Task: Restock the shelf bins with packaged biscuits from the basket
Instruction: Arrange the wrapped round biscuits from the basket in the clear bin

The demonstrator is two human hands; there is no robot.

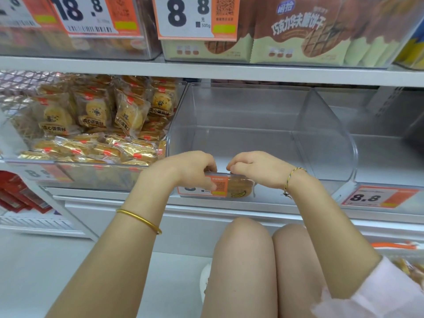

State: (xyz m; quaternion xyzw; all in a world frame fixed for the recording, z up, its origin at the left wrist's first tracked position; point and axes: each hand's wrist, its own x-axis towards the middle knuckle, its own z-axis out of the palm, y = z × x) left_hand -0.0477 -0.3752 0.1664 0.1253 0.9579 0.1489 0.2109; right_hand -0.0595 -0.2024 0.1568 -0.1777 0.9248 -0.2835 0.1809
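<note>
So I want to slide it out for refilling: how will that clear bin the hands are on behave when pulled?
Probably light: the clear bin looks almost empty. Its thin, see-through walls suggest hard plastic, likely stiff. It should slide easily on the smooth shelf, so the left hand and right hand gripping its front lip seems sensible.

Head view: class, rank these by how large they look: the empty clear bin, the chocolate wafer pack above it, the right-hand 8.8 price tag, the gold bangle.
1. empty clear bin
2. chocolate wafer pack, partly cut off at the top edge
3. 8.8 price tag
4. gold bangle, smallest though nearest the camera
</note>
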